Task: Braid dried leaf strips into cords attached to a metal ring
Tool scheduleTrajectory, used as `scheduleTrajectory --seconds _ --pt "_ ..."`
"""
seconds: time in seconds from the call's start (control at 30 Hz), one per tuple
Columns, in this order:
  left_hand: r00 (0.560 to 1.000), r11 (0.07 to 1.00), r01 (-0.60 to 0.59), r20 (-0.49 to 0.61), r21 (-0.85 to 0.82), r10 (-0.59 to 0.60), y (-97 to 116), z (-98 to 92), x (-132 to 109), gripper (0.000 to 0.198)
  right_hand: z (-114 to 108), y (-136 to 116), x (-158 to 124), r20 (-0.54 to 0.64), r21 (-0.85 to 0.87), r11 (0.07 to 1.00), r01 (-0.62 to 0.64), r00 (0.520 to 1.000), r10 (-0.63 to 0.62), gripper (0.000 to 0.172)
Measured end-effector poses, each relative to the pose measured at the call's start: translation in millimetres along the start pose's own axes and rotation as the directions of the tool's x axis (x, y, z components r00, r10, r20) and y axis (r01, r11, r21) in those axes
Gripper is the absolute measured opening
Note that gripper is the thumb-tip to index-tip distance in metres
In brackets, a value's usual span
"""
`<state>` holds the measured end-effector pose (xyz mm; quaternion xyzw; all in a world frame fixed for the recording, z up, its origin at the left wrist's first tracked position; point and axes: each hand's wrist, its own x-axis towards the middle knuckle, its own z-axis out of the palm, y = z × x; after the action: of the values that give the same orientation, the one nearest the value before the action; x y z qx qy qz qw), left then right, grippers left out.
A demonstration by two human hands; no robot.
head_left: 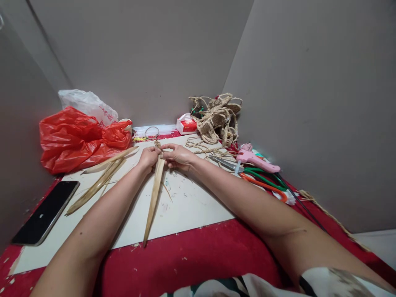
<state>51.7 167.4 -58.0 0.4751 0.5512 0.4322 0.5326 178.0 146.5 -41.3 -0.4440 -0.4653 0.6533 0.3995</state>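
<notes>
Over the middle of a white board (198,210), my left hand (149,159) and my right hand (178,156) meet, both closed on a long dried leaf strip (155,189). The strip hangs toward me, broad at the fingers and tapering to a point past the board's front edge. A small woven piece of the same straw colour (157,144) sticks up just beyond my fingertips; how it joins the strip is hidden. Behind it lies a thin round ring (152,132). More dried leaf strips (99,189) rest on the board left of my left hand.
On the left are a red plastic bag (74,140) and a black phone (46,212). A tissue box (186,124) and a heap of braided cord (218,119) stand at the back. To the right lie a pink glue gun (258,160) and scissors with orange and green handles (262,181).
</notes>
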Motion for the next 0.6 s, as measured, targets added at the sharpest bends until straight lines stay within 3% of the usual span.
scheduleTrajectory --seconds 0.13,0.3,0.6 --pt "1.0 1.0 -0.023 -0.016 -0.003 0.023 -0.4 0.1 1.2 0.018 -7.6 -6.2 -4.5 0.028 0.036 0.998 -0.043 0.999 0.042 0.044" --pt "0.997 0.998 -0.061 -0.056 0.0 0.061 -4.1 2.5 2.0 0.016 -2.9 -7.4 -6.2 -0.085 -0.029 0.998 0.048 0.995 -0.05 0.045" --pt "0.989 0.992 -0.128 -0.074 0.003 0.128 -6.3 2.9 4.9 0.01 9.4 -2.0 -5.5 -0.072 -0.025 0.984 0.175 0.982 -0.176 0.04"
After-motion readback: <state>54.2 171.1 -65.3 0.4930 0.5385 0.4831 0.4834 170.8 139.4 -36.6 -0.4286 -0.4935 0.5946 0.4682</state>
